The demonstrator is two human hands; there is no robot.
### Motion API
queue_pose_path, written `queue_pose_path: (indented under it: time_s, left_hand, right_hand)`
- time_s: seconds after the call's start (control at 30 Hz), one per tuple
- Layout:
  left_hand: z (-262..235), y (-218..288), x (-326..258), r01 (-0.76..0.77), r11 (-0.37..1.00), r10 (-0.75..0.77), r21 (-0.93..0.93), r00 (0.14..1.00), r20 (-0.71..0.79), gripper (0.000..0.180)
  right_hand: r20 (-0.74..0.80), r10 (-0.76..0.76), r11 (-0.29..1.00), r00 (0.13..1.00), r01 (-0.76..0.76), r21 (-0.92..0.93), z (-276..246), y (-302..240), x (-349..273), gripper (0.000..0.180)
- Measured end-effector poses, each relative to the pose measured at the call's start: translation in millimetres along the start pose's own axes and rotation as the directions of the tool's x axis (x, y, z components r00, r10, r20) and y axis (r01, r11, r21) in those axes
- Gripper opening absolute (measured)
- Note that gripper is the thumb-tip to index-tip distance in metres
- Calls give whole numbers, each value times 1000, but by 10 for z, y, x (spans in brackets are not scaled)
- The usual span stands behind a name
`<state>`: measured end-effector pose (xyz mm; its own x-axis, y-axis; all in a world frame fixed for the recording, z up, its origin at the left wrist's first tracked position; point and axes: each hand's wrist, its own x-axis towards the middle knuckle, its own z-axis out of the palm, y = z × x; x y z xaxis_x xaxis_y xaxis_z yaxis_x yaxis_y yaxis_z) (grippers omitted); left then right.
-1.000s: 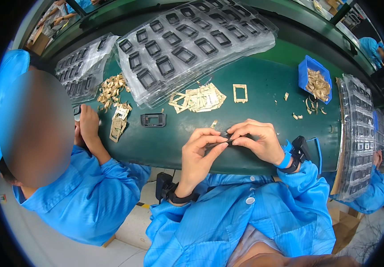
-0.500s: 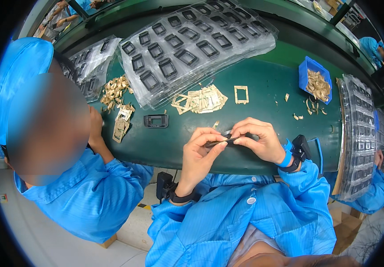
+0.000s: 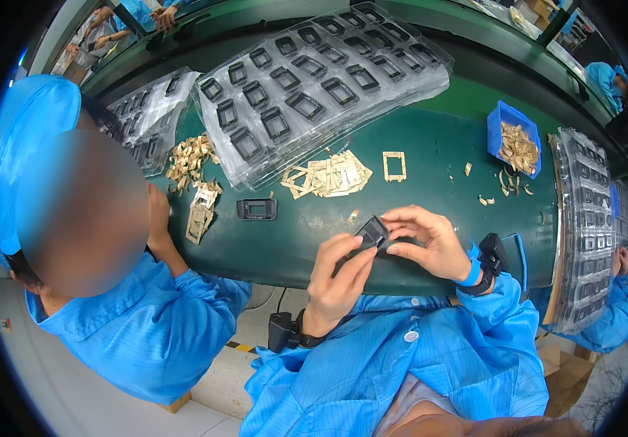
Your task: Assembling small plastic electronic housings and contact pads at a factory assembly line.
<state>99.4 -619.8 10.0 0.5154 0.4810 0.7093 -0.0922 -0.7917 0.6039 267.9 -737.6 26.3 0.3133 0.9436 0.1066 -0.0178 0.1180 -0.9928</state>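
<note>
My left hand [image 3: 339,273] and my right hand [image 3: 427,240] meet over the near edge of the green table [image 3: 430,167]. Together they pinch a small black rectangular frame part [image 3: 372,233], fingertips of both hands on it. Just beyond it lies a heap of tan frame-shaped pieces [image 3: 328,177], with a single tan frame [image 3: 394,166] apart to the right. Another black frame part [image 3: 256,210] rests on the table to the left of my hands.
A clear blister tray stack [image 3: 314,80] full of black frames lies at the back. A blue bin [image 3: 512,138] holds tan scraps. More trays [image 3: 589,218] stand at the right. A co-worker in blue [image 3: 132,313] sits at my left, hand by tan pieces [image 3: 196,182].
My hands have kept hold of the black part and turned it slightly between the fingers. The co-worker's head has shifted a little to the right.
</note>
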Motion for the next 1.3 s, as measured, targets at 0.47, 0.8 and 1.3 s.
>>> queue_pose_path:
  time_s: [0.47,0.8,1.3]
  left_hand:
    - [42,-54,-113,-130,990,130,55,992,1,28]
    - [107,70,-157,273,950,-268,-154,962,51,33]
    - [227,42,-344,395,867,-372,-304,919,133,49]
  right_hand:
    - [-26,81,996,996,-80,40,29,0,-40,39]
    - [-84,142,989,986,-144,-23,-14,-12,-107,36]
    - [-148,191,978,970,-201,-55,-51,99,-276,36]
